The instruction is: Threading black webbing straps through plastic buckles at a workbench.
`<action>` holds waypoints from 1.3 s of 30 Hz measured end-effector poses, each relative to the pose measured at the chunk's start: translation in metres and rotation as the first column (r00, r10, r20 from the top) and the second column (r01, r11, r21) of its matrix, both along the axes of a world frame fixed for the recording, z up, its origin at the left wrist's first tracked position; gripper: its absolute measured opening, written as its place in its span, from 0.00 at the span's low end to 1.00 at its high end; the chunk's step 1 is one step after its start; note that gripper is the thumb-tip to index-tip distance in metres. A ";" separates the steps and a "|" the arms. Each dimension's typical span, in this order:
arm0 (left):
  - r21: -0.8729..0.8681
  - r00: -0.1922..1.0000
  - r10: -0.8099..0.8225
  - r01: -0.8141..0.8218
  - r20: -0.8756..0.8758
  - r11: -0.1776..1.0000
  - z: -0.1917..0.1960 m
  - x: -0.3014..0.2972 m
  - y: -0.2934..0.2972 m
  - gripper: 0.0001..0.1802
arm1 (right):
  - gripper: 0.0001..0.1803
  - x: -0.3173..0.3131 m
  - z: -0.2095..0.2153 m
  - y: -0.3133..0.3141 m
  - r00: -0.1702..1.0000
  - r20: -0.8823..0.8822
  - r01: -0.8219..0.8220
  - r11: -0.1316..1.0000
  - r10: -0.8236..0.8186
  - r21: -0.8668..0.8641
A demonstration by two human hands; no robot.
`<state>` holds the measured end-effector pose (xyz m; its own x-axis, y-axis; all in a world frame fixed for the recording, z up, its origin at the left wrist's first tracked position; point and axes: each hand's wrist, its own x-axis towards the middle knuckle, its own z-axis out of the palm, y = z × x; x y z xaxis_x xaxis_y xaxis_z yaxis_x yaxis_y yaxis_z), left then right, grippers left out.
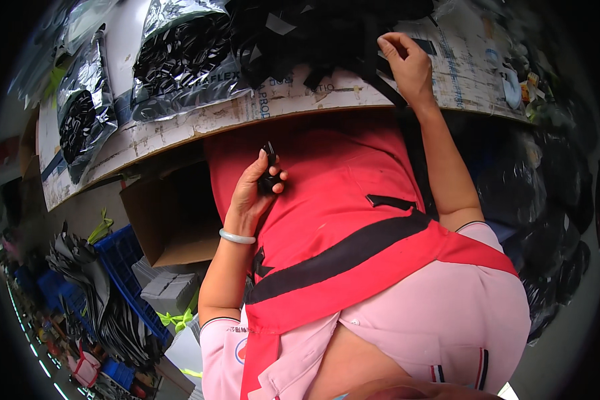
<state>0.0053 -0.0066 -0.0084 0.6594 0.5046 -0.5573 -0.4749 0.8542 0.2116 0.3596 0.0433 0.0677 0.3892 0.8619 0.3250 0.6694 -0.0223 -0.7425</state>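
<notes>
We note the left hand [250, 183] curled around small glossy black pieces [269, 179], gripping them in front of the red apron [333, 173]. The right hand [412, 72] is up at the table, thumb and fingertips drawn together beside a dark heap [327, 40]; we cannot tell whether it pinches anything.

Above the left hand, a clear bag [173, 107] holds many shiny black pieces. Further left of that hand, a narrower clear bag [95, 67] also has black pieces, gathered low in it. Below and left of the hand we see an open cardboard box [143, 217]; beyond it, a blue crate [123, 257] between dark strips [103, 300] and stacked grey blocks [170, 290]. Right of the right forearm, dark plastic bags [547, 233] are massed; their contents we cannot make out.

The table [460, 83] is pale, printed and scuffed. Far left, the room is cluttered and blurred.
</notes>
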 end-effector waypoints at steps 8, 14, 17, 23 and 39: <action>0.217 0.978 -0.048 0.093 -0.204 0.972 0.020 0.015 0.010 0.14 | 0.15 0.021 -0.006 0.040 0.989 -0.141 -0.054 0.993 0.039 -0.100; 0.525 0.834 0.173 0.156 -0.524 0.836 0.048 0.017 0.003 0.11 | 0.10 -0.084 0.056 -0.030 0.763 -0.550 -0.481 0.867 0.340 -0.131; 0.622 0.854 0.241 0.117 -0.462 0.774 0.050 0.024 0.006 0.10 | 0.10 -0.128 0.034 -0.059 0.575 -0.761 -0.696 0.669 0.300 -0.261; 0.695 0.811 0.331 0.125 -0.482 0.708 0.047 0.019 -0.001 0.08 | 0.12 -0.140 0.011 -0.061 0.485 -0.872 -0.688 0.641 0.059 -0.340; 0.843 0.546 0.743 0.536 -0.387 0.045 0.043 0.015 0.003 0.11 | 0.13 -0.158 0.001 -0.059 0.374 -0.924 -0.614 0.768 0.078 -0.184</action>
<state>0.0206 -0.0033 0.0349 0.2716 0.8849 0.3784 0.3346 -0.4555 0.8249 0.2020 -0.0159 0.0692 -0.1575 0.8987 -0.4094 -0.2516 -0.4374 -0.8634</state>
